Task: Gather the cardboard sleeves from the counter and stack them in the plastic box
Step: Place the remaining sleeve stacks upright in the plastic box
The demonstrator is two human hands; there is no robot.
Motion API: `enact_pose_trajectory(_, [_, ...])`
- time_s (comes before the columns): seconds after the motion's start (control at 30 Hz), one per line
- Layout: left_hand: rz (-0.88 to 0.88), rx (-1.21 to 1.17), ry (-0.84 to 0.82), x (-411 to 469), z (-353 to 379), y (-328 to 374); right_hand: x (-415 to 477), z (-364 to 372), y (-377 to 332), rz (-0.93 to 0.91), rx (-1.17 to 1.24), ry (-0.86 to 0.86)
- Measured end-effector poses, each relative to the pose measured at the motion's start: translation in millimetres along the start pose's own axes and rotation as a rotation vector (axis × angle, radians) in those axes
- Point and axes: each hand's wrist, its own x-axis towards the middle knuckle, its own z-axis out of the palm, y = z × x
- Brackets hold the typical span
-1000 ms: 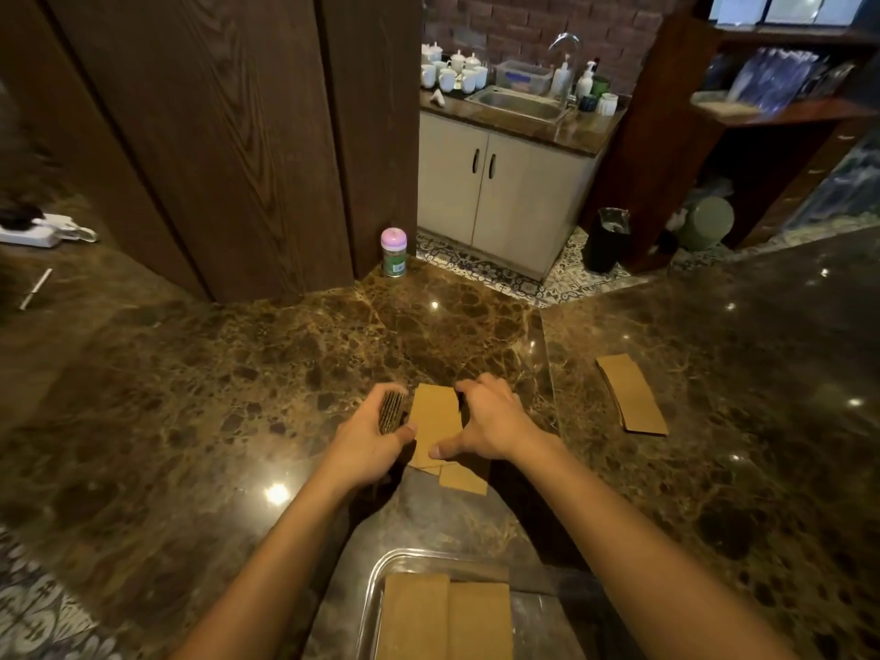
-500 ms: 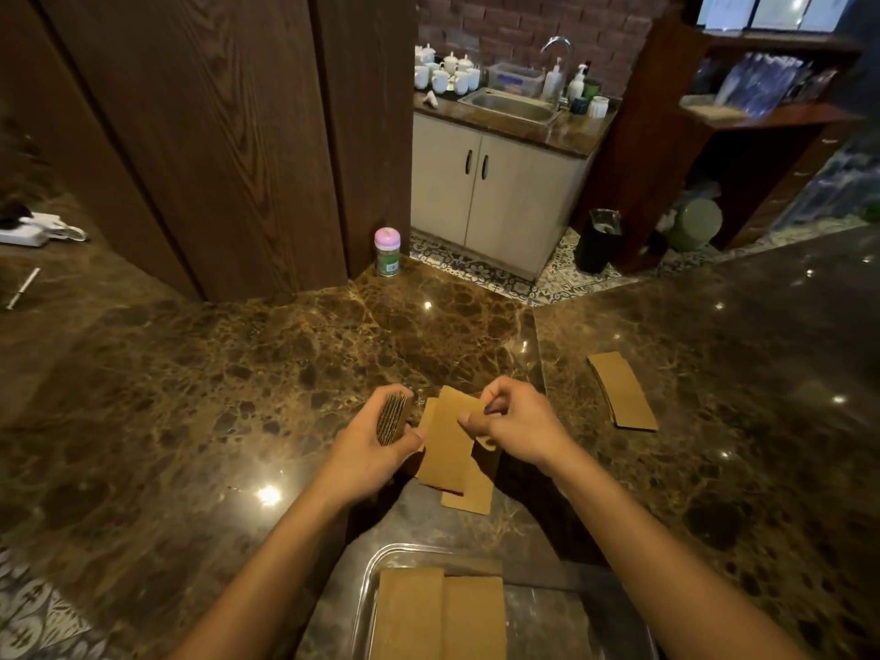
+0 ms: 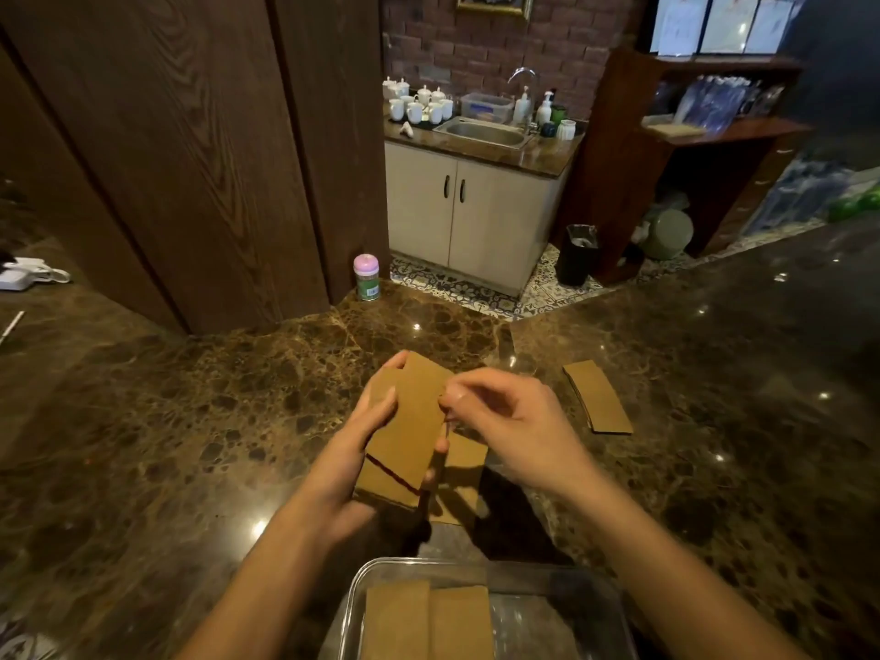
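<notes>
Cardboard sleeves (image 3: 405, 431) sit as a bundle in the middle of the frame, lifted above the counter (image 3: 143, 445). The left hand (image 3: 352, 450) grips the bundle from its left side, with its fingers curled round the bundle's edges. The right hand (image 3: 505, 421) pinches the right edge of the top sleeve between thumb and curled fingers.

The counter is dark brown polished marble with pale veins and bright glints of light. It fills the lower two thirds of the frame. Behind it, tall dark wood panels (image 3: 190, 159) stand at upper left. At upper centre a brick wall (image 3: 476, 40) backs a white two-door cabinet (image 3: 466, 216) that carries a steel sink (image 3: 485, 133) and white cups (image 3: 419, 104). A dark wood shelf unit (image 3: 714, 131) stands at upper right, above patterned floor tiles (image 3: 476, 290).

A small jar (image 3: 366, 277) with a pink lid and green label stands at the counter's far edge beside the panels. Its print is too small to read.

A white charger (image 3: 24, 273) with its cable lies at the far left edge. One loose sleeve (image 3: 464, 473) lies flat on the counter under the hands, partly hidden by them. A flat pile of sleeves (image 3: 597, 397) lies right of the right hand, apart from it. A black bin (image 3: 578, 254) stands on the floor by the cabinet. At bottom centre is the clear plastic box (image 3: 476, 564), with two boxed stacks (image 3: 428, 621) side by side in its left half.
</notes>
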Motion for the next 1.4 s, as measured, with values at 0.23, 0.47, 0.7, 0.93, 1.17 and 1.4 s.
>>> enact_pose_trajectory(0.23, [-0.151, -0.177, -0.276, -8.9, 18.9, -3.9, -29.2, -1.3, -23.6, -0.202, -0.326, -0.217])
enact_pose_trajectory(0.47, [-0.074, -0.219, -0.219, -17.4, 44.4, 0.8, -35.6, -20.3, -44.7, -0.232, -0.357, -0.244])
enact_pose_trajectory(0.7, [-0.073, -0.096, -0.246, -33.6, 59.0, -6.8, -56.9, -28.3, -47.8, -0.297, -0.359, -0.305])
enact_pose_trajectory(0.93, [-0.160, -0.119, -0.272, -58.1, 64.6, -19.8, -85.6, -24.4, -52.0, -0.330, -0.374, -0.346])
enact_pose_trajectory(1.17, [-0.122, -0.063, -0.107, -88.3, 82.1, -39.6, -112.9, -24.7, -40.4, -0.341, -0.446, -0.339])
enact_pose_trajectory(1.4, [0.215, 0.872, 0.187, -113.3, 57.9, -62.4, -136.9, -42.4, -6.5, -0.174, -0.765, -0.546])
